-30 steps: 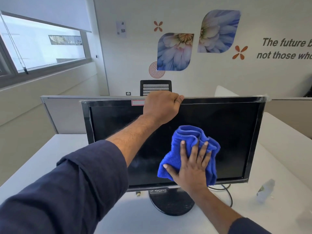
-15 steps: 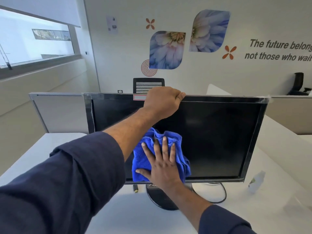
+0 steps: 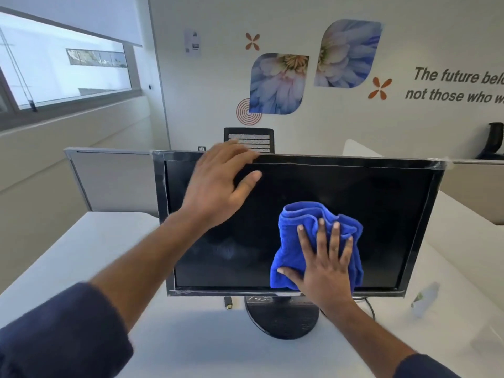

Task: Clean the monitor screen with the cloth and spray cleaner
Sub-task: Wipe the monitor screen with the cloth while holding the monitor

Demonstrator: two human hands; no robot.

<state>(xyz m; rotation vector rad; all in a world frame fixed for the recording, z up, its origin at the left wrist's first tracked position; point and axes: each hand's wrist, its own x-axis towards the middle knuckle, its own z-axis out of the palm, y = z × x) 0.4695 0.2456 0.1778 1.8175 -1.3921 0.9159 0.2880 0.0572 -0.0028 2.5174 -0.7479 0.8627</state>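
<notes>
A black monitor (image 3: 381, 214) stands on a round base on the white desk (image 3: 90, 255), its screen dark. My right hand (image 3: 324, 271) presses a bunched blue cloth (image 3: 300, 227) flat against the lower middle of the screen, fingers spread and straight. My left hand (image 3: 218, 186) hovers at the screen's upper left with fingers extended, blurred, near the top bezel; whether it touches is unclear. A clear spray bottle (image 3: 425, 298) lies on the desk at the right, below the monitor's lower right corner.
A black cable (image 3: 369, 305) loops behind the base and a small plug (image 3: 228, 302) hangs under the bezel. Grey partition panels (image 3: 114, 175) stand behind the desk, with a black chair back (image 3: 249, 139) beyond them. A second desk lies to the right.
My left hand has let go of the monitor's top edge and opened, shifting left. My right hand has swept the cloth from the lower left of the screen to the lower middle.
</notes>
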